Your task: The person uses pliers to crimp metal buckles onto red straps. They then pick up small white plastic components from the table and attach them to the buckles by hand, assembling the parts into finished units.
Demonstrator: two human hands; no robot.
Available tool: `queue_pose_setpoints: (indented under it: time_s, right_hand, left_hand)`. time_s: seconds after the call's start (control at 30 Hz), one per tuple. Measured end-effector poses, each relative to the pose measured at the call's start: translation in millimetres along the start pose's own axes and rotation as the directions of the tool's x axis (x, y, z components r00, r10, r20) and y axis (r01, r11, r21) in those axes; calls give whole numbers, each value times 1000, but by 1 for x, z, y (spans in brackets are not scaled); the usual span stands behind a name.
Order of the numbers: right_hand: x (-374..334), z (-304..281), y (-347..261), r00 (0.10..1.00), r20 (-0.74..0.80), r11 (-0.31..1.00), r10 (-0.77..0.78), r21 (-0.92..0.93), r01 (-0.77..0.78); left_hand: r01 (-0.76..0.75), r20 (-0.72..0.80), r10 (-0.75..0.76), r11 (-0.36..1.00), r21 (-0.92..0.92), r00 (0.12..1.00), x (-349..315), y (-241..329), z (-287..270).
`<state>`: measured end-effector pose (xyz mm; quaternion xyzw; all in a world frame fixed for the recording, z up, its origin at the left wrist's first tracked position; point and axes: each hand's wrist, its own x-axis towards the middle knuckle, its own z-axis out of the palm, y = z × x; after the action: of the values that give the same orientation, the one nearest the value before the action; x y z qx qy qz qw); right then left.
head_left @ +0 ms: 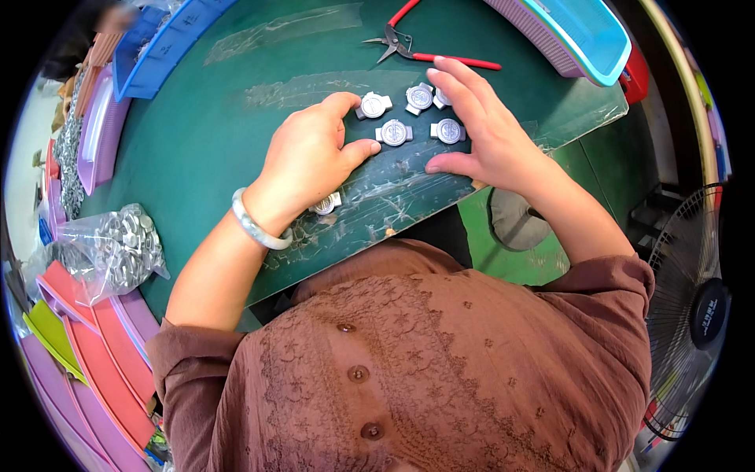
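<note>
Several small silver-grey metal pieces, each a round embossed disc with a short tab on either side, lie on the green tabletop (189, 149). My left hand (307, 153) rests beside them, thumb and index finger apart. Its index fingertip meets the upper left piece (373, 105), and its thumb tip is at the lower left piece (393, 133). My right hand (491, 130) is spread on the other side, near the lower right piece (447, 131). Its fingers partly cover another piece (442, 97), beside the upper middle piece (419, 97). One more piece (325, 204) lies partly hidden by my left wrist.
Red-handled nippers (454, 60) lie open beyond the pieces. Blue bins (161, 47) and a turquoise basket (586, 39) stand at the far corners. A clear bag of metal parts (126, 250) sits at left. A fan (688, 307) and a round stool (515, 223) are at right.
</note>
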<state>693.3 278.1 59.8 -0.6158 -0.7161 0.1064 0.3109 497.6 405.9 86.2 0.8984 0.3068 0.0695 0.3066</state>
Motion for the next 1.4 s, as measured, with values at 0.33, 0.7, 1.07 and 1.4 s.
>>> queue_pose_setpoints:
  time_s: [0.33,0.7,1.07,1.4]
  right_hand:
    - [38,28,-18,981,63,936,-184,-292,194]
    - [44,30,-16,977,22,928,-213,-309,209]
    - [30,20,-23,990,61,912,-130,-385,143]
    - [31,21,-16,986,21,940,-166,-297,165]
  left_hand:
    - [211,77,-197,883,-419,977,-9,-20,-18]
    - [338,267,-327,181,-924,906,-46,-69,-47]
    - [232,264,-84,-276,-933,961,-49,-76,-44]
    - [233,277,-123,-286,-929,953,-66,-84,-46]
